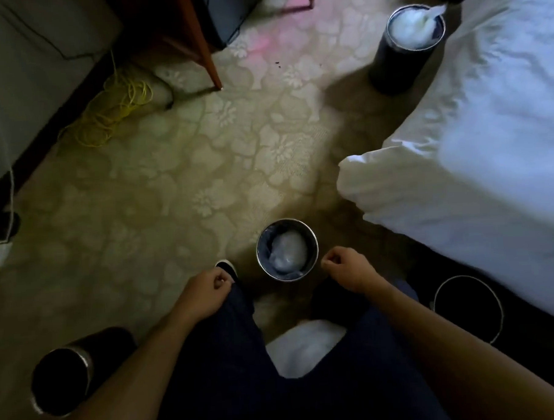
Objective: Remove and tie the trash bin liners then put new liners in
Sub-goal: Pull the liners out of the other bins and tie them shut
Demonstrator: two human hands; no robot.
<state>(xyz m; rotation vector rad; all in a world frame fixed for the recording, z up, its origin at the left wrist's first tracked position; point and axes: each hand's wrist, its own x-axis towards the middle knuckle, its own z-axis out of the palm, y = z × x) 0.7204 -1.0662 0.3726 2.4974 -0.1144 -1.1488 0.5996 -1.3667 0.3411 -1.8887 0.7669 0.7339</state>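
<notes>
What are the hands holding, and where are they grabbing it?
Nothing that shows: the left hand and right hand hover with curled fingers near the bin.

**A carpeted bedroom, probably a hotel room**

A bed point(487, 121) made up in white linen is seen ahead and to the right of the right hand point(345, 267). Floral-patterned carpet point(204, 168) is laid ahead of both hands. A wooden furniture leg point(210, 63) and a coiled yellow cable point(116, 112) by the wall are seen far ahead of the left hand point(206, 289). Matching dark round bins are placed about: a nearest bin point(315, 240) just ahead between the hands, a far bin point(396, 68) beside the bed, and a third bin point(61, 378) behind the left hand.
</notes>
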